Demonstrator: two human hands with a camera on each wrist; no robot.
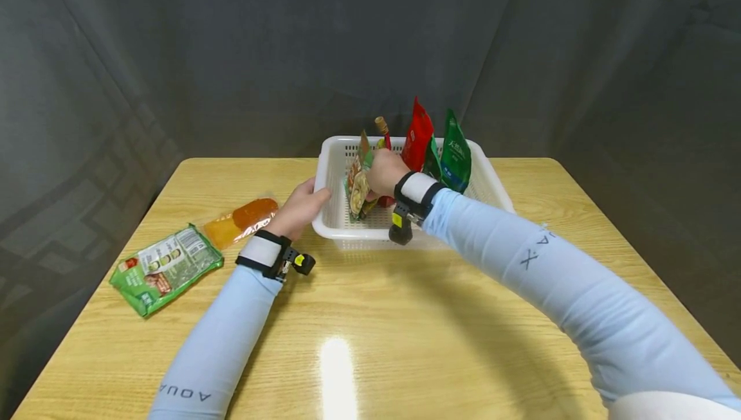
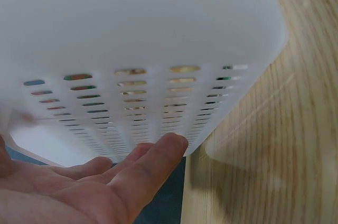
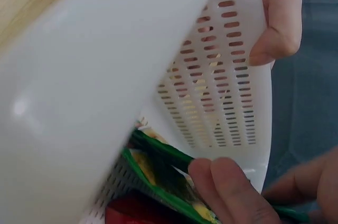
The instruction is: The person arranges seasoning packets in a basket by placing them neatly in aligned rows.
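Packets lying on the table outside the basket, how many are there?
2. A green packet lies at the table's left edge, and an orange packet lies between it and the left hand. None seem hidden.

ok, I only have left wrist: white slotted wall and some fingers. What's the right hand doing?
Observer: The right hand is inside the basket, gripping a green packet.
Operator: Anything else in there?
Observer: A red pouch and a green pouch stand upright at the back.
Operator: Anything outside?
Observer: Two packets lie on the table left of the left hand: orange and green.
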